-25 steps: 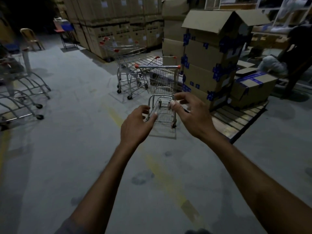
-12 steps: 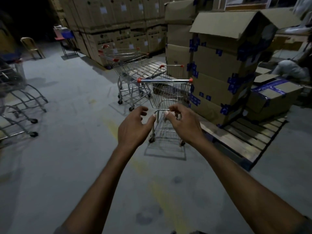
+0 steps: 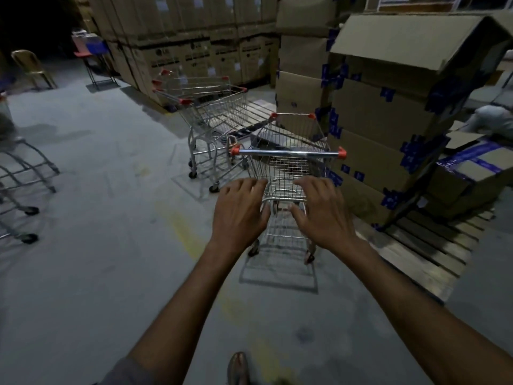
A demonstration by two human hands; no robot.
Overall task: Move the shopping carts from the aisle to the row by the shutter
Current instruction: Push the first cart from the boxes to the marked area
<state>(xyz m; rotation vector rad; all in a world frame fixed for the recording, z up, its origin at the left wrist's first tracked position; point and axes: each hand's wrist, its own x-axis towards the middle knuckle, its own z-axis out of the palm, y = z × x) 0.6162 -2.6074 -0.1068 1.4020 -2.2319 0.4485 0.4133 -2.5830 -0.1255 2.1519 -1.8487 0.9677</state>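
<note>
Steel wire cart stands in the aisle beside stacked boxes. The left hand and right hand reach, fingers spread, holding nothing; this is the approach. Next they must grip the handle.

The only readable mark is the LG logo, printed on the stacked cardboard boxes in the upper middle of the frame; their smaller print is blurred.
</note>
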